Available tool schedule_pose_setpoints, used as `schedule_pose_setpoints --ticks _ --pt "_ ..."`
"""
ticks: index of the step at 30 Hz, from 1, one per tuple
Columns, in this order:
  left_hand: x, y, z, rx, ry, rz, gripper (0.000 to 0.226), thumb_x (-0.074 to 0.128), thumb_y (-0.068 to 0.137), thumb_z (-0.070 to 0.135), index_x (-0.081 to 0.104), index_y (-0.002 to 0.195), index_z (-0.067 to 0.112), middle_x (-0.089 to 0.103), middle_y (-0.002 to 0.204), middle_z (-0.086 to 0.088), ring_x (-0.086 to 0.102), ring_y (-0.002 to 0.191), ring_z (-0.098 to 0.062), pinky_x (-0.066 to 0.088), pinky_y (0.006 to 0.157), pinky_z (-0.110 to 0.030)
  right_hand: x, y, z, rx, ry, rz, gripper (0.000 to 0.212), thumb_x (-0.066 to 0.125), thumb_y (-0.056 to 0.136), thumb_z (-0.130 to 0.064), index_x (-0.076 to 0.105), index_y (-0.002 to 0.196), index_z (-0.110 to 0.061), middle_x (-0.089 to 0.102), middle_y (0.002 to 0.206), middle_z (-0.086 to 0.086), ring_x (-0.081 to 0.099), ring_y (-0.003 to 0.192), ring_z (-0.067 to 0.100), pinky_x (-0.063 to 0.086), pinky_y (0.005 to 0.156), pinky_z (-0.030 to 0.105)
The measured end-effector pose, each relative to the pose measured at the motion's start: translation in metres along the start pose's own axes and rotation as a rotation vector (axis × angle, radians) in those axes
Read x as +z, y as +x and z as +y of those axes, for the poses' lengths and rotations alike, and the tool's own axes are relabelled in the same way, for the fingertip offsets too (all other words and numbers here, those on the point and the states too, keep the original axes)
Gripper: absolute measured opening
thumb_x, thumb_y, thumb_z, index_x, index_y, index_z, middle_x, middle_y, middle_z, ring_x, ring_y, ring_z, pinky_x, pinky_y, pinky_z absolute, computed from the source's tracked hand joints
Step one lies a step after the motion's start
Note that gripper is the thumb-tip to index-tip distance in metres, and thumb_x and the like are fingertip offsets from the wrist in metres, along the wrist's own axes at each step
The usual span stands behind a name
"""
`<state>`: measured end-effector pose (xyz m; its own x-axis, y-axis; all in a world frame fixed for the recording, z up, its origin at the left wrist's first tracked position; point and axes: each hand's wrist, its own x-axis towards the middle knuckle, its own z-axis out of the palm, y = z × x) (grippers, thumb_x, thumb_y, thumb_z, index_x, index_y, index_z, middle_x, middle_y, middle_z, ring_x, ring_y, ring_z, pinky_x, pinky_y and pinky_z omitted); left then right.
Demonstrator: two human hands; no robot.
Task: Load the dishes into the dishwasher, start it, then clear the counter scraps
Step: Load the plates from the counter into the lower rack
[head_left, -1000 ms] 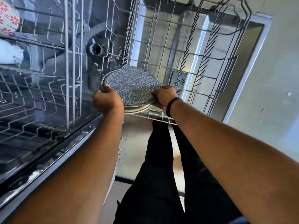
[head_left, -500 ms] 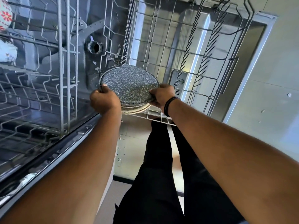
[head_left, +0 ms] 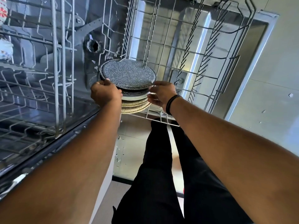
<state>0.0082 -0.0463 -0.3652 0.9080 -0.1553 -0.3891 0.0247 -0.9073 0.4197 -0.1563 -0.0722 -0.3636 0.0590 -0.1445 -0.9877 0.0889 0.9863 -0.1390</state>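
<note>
Speckled grey stoneware, the round top plate (head_left: 128,75) of our stack of plates (head_left: 134,102), is hovering over the near edge of the white wire lower rack (head_left: 163,118). We're curling our left hand (head_left: 105,93) and right hand (head_left: 161,94) round opposite rims. Heavy, stiff, breakable, we judge: gripping the edges suits it. Compared with a second ago, we're tilting the stack, exposing tan plates beneath.

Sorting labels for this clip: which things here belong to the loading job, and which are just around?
Job: plates, held by left hand and right hand; lower rack; upper rack.
Around: floral dish in the upper rack; wristband; floor.
</note>
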Motion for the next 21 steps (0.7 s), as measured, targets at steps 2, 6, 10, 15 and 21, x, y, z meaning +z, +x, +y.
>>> schedule_pose_setpoints --ticks 2,6,10,15,21 --pt "0.0 -0.001 -0.001 0.002 -0.006 0.0 0.01 0.061 0.1 0.017 0.064 0.092 0.012 0.074 0.088 -0.015 0.071 0.052 -0.018 0.061 0.049 -0.036 -0.001 -0.002 0.001 -0.012 -0.026 -0.029 0.03 0.064 0.09 0.005 0.062 0.118 -0.006 0.065 0.083 0.008 0.061 0.058 0.018 0.059 0.061 0.033" --pt "-0.007 -0.003 -0.002 -0.018 -0.003 -0.015 0.007 0.061 0.099 0.016 0.064 0.094 0.012 0.074 0.089 -0.014 0.071 0.052 -0.018 0.062 0.051 -0.039 -0.008 -0.01 -0.002 -0.035 -0.035 -0.052 0.023 0.062 0.091 0.005 0.064 0.106 -0.012 0.066 0.081 0.006 0.061 0.057 0.017 0.057 0.061 0.03" --pt "-0.024 -0.015 0.002 -0.01 -0.002 -0.046 0.011 0.061 0.098 0.014 0.069 0.098 0.007 0.074 0.083 -0.013 0.071 0.052 -0.022 0.062 0.052 -0.04 -0.023 -0.037 -0.011 -0.077 -0.021 -0.043 0.021 0.06 0.09 0.006 0.063 0.101 -0.013 0.065 0.083 0.009 0.061 0.06 0.02 0.056 0.058 0.029" --pt "-0.06 -0.052 0.013 0.116 0.05 -0.097 0.018 0.059 0.088 0.027 0.073 0.09 0.015 0.076 0.078 -0.008 0.074 0.065 -0.027 0.063 0.064 -0.046 -0.04 -0.112 -0.032 -0.165 -0.089 -0.046 0.016 0.06 0.092 0.005 0.062 0.095 -0.01 0.064 0.076 0.009 0.06 0.059 0.021 0.053 0.056 0.029" --pt "-0.14 -0.137 0.055 0.25 -0.022 -0.23 0.025 0.054 0.09 0.032 0.072 0.079 0.018 0.073 0.072 -0.003 0.073 0.061 -0.02 0.062 0.055 -0.044 -0.036 -0.224 -0.062 -0.351 -0.326 -0.094 0.015 0.06 0.09 0.005 0.064 0.1 -0.006 0.064 0.076 0.011 0.058 0.051 0.021 0.047 0.051 0.029"
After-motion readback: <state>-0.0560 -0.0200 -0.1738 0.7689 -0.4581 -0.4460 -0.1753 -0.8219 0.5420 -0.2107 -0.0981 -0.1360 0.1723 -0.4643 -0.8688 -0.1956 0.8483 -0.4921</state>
